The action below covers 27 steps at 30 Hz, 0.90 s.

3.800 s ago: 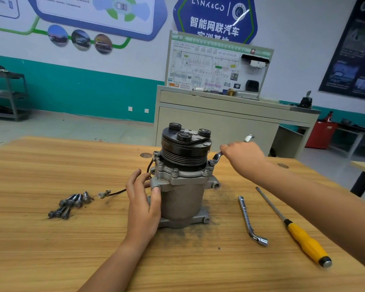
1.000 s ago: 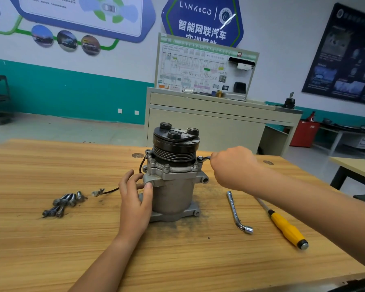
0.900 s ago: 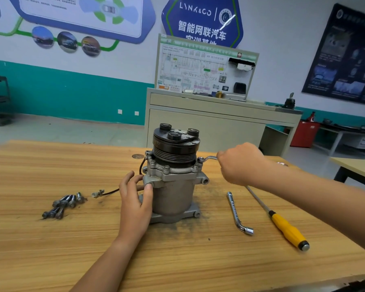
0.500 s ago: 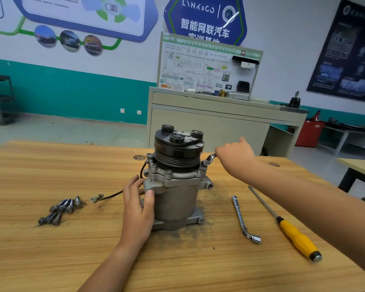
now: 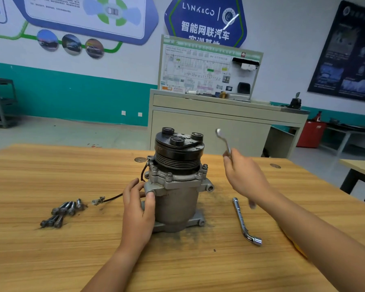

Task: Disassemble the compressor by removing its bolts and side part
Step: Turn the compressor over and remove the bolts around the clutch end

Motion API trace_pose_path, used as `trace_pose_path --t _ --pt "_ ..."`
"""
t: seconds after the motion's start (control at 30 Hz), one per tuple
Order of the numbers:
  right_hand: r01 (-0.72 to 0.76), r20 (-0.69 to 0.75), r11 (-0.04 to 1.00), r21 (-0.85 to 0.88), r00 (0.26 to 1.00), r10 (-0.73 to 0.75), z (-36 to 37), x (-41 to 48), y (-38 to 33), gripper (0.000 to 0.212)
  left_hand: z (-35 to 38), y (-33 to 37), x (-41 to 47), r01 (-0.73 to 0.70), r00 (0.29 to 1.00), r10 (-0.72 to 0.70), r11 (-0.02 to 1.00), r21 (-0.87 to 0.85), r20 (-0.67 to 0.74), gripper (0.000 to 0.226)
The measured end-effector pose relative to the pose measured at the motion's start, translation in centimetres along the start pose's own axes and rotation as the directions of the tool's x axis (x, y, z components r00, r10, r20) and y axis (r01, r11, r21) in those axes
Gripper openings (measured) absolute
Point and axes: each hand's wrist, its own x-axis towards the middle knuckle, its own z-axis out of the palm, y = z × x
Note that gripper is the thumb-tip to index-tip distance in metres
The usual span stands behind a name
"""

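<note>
The grey compressor [image 5: 175, 199] stands upright on the wooden table [image 5: 51, 178], its black pulley on top. Several bolts [image 5: 202, 170] sit in the flange under the pulley. My left hand [image 5: 138, 209] is wrapped around the compressor's left side, thumb on a mounting ear. My right hand [image 5: 243, 178] is raised to the right of the pulley, apart from the compressor, and holds a thin silver wrench [image 5: 223, 140] that points up and to the left. A pile of removed bolts [image 5: 61, 213] lies on the table to the left.
An L-shaped socket wrench [image 5: 243, 221] lies right of the compressor. My right forearm hides most of a yellow-handled screwdriver [image 5: 297, 247]. A loose black wire [image 5: 110, 199] runs left from the compressor. A grey cabinet [image 5: 209, 127] stands behind the table.
My right hand has lifted the wrench off the flange bolt on the right and swung it upward. My left hand keeps its hold on the compressor.
</note>
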Motion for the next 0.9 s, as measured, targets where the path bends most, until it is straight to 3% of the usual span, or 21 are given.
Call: trace_pose_path --t 0.2,0.3,0.47,0.6,0.73,0.9 --pt "0.075 0.162 0.971 -0.228 0.986 -0.038 -2.3 -1.9 0.0 0.024 -0.2 0.3 -0.1 0.002 1.000 -0.002 1.000 -0.013 -0.006 0.044" --pt "0.071 0.208 0.940 -0.333 0.978 -0.001 -3.1 -1.9 -0.2 0.022 -0.1 -0.2 -0.1 -0.004 1.000 0.004 1.000 0.003 0.000 0.031" --pt "0.100 0.308 0.897 -0.430 0.950 0.042 -3.3 -1.6 -0.7 0.018 -0.1 -0.2 -0.2 0.002 1.000 -0.002 1.000 -0.003 -0.008 0.031" --pt "0.164 0.337 0.859 -0.485 0.941 0.011 -3.1 -1.8 -1.4 0.012 -0.1 -0.3 -0.2 -0.007 1.000 0.007 1.000 -0.002 -0.020 0.030" --pt "0.258 0.345 0.780 -0.570 0.937 -0.057 -3.5 -1.9 -2.4 0.022 -0.1 -0.2 -0.2 -0.004 1.000 0.004 1.000 -0.007 -0.014 0.032" --pt "0.348 0.413 0.694 -0.630 0.907 -0.080 -4.5 -1.0 -3.4 0.019 -0.1 0.0 -0.2 -0.061 0.998 0.061 0.998 0.004 -0.011 0.032"
